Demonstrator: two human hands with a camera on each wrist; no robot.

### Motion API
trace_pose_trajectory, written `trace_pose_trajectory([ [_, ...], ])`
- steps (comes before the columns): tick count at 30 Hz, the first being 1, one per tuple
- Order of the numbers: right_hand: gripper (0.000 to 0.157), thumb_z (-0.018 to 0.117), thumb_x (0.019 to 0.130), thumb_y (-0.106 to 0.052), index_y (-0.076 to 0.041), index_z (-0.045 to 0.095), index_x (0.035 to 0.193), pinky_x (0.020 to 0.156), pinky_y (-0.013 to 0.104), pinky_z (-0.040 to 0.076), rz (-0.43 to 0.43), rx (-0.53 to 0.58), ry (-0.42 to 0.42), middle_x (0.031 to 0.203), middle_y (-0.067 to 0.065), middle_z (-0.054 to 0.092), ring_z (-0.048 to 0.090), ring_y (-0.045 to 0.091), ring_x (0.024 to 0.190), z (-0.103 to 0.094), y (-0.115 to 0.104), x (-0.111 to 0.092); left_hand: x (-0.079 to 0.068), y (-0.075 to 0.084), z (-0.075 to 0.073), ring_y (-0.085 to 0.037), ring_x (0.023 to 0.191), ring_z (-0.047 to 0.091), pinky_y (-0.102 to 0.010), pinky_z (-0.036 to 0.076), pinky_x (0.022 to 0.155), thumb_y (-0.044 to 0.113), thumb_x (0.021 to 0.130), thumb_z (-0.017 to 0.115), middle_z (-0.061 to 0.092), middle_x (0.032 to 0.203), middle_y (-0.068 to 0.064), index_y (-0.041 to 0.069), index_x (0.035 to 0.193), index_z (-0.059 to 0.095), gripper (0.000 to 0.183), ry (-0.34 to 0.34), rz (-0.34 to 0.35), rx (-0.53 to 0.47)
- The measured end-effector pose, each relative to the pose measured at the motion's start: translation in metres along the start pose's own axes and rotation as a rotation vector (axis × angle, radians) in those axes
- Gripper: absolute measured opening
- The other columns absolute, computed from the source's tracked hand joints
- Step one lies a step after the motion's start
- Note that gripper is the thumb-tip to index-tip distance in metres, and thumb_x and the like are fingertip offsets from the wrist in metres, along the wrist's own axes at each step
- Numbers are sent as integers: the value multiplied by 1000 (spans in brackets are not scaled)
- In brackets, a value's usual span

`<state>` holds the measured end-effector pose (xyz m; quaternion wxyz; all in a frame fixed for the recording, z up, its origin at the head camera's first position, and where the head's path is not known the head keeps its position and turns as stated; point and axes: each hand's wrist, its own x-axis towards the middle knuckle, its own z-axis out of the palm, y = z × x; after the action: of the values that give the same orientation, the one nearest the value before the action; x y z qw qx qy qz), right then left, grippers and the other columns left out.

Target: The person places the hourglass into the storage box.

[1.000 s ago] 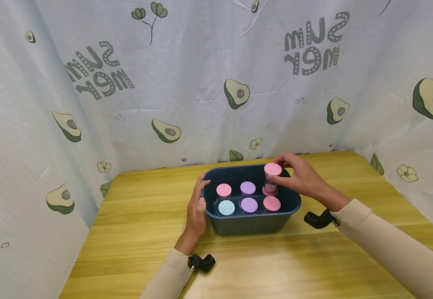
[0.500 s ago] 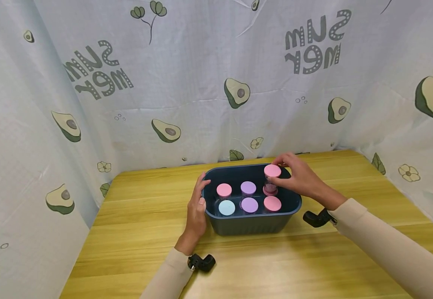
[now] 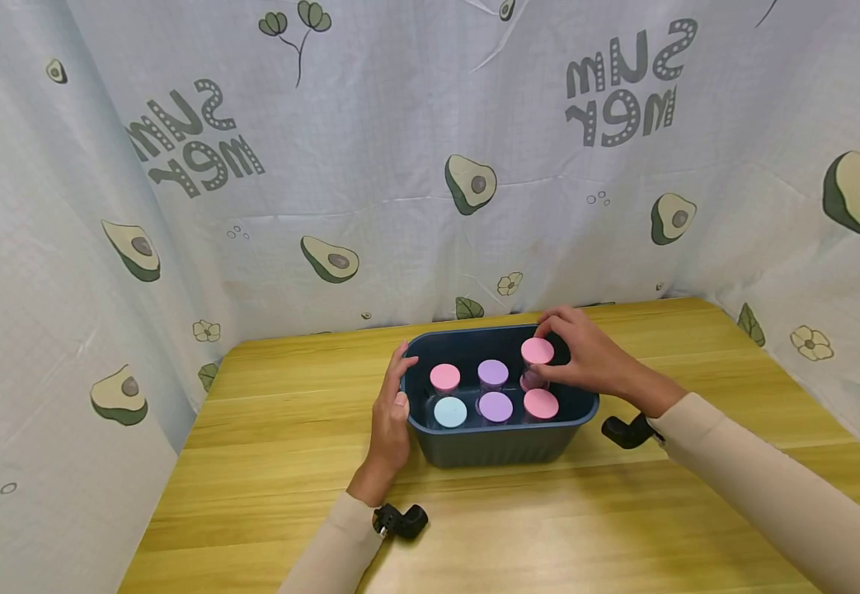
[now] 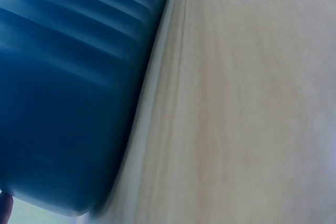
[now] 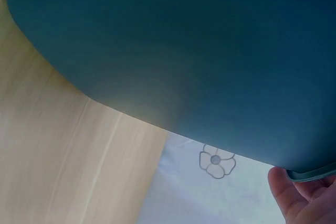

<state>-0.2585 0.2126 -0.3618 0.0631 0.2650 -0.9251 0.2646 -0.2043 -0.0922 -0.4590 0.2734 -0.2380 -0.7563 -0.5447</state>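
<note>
My right hand pinches a small clear jar with a pink lid at the back right inside a dark blue bin. A pink ring shows under that jar; whether it belongs to the jar I cannot tell. My left hand rests against the bin's left end, fingers mostly straight, with fingertips at the rim. In the left wrist view, the ribbed bin wall fills the left side. The right wrist view has the bin's outer wall and some fingers at its rim.
Inside the bin stand more lidded jars: a pink lid and a purple lid behind, and light blue, purple and pink lids in front. The wooden table meets a printed curtain behind.
My right hand has lowered the pink-lidded jar further into the bin and shifted slightly left. The left hand and the bin have stayed in place.
</note>
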Motion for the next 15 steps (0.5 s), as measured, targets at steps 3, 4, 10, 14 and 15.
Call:
trace_pose_trajectory([
  [3, 37, 81, 72, -22, -8, 62, 101, 95, 59, 42, 12, -9, -26, 127, 17, 49, 41, 35, 119, -1, -1, 1, 0, 1, 0, -30, 143, 26, -62, 22, 109, 25, 96, 26, 28, 156, -11, 8, 139, 42, 50, -1, -3, 3],
  [4, 37, 81, 72, -21, -7, 62, 101, 95, 59, 43, 14, -11, -34, 127, 17, 49, 40, 35, 119, -1, -1, 1, 0, 1, 0, -30, 143, 26, -62, 22, 109, 25, 96, 26, 28, 156, -11, 8, 139, 42, 50, -1, -4, 5],
  [10, 40, 82, 70, -20, -4, 65, 103, 94, 57, 44, 12, -38, -75, 128, 19, 44, 37, 36, 120, -2, -5, 1, 0, 0, 0, -29, 143, 25, -62, 22, 109, 24, 95, 26, 28, 156, -11, 9, 140, 42, 50, 0, -6, 15],
  [14, 39, 82, 70, -20, -3, 67, 101, 95, 58, 42, 12, -55, -92, 128, 21, 43, 35, 38, 120, -1, -7, 1, -1, 1, 0, -29, 144, 25, -61, 22, 109, 29, 97, 26, 28, 156, -9, 10, 140, 42, 50, -1, -11, 16],
  [15, 39, 82, 70, -21, -3, 67, 101, 95, 58, 42, 13, -59, -93, 128, 22, 43, 35, 38, 120, -1, -8, 1, -1, 1, 0, -28, 144, 25, -61, 22, 110, 30, 97, 25, 28, 157, -9, 10, 140, 42, 50, -1, -12, 15],
])
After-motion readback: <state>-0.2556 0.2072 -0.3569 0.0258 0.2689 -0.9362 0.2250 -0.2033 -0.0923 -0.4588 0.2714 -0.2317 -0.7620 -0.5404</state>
